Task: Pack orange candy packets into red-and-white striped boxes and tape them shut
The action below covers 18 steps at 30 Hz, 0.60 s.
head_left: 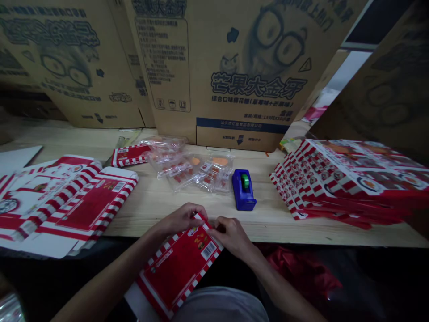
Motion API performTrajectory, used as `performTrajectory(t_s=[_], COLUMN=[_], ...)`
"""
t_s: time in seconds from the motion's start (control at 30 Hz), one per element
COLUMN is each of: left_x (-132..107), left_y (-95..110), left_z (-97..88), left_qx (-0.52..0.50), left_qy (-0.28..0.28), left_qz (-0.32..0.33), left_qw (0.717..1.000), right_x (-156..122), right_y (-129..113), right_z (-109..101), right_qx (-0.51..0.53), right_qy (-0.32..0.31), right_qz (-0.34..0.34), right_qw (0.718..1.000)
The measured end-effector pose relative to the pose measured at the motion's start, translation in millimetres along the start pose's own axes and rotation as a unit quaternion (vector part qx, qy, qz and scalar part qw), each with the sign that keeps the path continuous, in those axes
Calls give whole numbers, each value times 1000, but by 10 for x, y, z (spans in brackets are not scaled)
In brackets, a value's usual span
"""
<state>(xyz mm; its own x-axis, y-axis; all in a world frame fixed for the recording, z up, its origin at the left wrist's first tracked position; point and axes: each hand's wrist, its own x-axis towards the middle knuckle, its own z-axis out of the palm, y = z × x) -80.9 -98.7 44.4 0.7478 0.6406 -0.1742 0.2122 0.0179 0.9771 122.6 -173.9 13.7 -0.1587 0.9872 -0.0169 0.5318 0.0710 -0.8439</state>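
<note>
A red and white striped carton [177, 268] lies tilted over the table's near edge and my lap. My left hand [182, 218] is closed on its far end, fingers curled over the flap. My right hand [231, 235] pinches the same end from the right side. A blue tape dispenser [243, 189] with a green roll stands on the wooden table [161, 201] just beyond my right hand.
Flat striped cartons [67, 201] are spread at the left, and a slanted stack of cartons [335, 183] lies at the right. Clear plastic packets [197, 172] sit mid-table. Large printed cardboard boxes [234, 71] wall the back. Red plastic [301, 273] lies below the table edge.
</note>
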Motion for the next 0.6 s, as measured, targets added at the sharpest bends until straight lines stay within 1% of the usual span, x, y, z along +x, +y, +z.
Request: performTrajectory(t_s=[0.03,0.07,0.1,0.13,0.2,0.23,0.27,0.3,0.33,0.37,0.4,0.43,0.47,0.5,0.53,0.57,0.6], left_x=[-27,-54,-80,-106,-161,-194,-235,-285,-346,-421,-507,-602,-702,-801,-895,-978,-1047], left_y=[23,50,81,115,180,205,220,221,207,175,127,61,-21,-118,-226,-342,-460], left_z=[-5,-8,-11,-15,-34,-55,-85,-126,-177,-236,-300,-362,-420,-467,-499,-514,-509], left_qx=[1,2,3,5,9,11,9,2,-16,-44,-82,-126,-168,-204,-227,-235,-232], left_qy=[-11,-21,-32,-41,-54,-57,-53,-32,8,71,150,236,323,397,461,513,553], left_qz=[6,15,25,36,58,65,68,62,49,31,9,-12,-31,-48,-60,-69,-72], left_qw=[1000,1000,999,999,997,996,996,998,999,996,985,963,931,894,856,823,797], right_x=[1,4,9,15,40,66,107,162,233,316,406,496,582,660,731,799,873], right_y=[11,15,14,9,-11,-21,-29,-32,-28,-18,0,22,47,70,86,91,83], right_z=[7,13,22,37,88,118,146,165,171,159,130,84,26,-40,-108,-174,-235], right_qx=[63,137,214,287,402,436,452,453,437,409,372,333,296,257,213,161,95], right_qy=[-19,-51,-94,-143,-232,-258,-267,-252,-211,-143,-56,35,115,176,215,232,229], right_qz=[24,48,71,91,121,128,130,128,119,105,87,68,49,29,5,-21,-45], right_qw=[998,988,970,943,878,853,841,846,866,895,923,940,947,950,953,959,968])
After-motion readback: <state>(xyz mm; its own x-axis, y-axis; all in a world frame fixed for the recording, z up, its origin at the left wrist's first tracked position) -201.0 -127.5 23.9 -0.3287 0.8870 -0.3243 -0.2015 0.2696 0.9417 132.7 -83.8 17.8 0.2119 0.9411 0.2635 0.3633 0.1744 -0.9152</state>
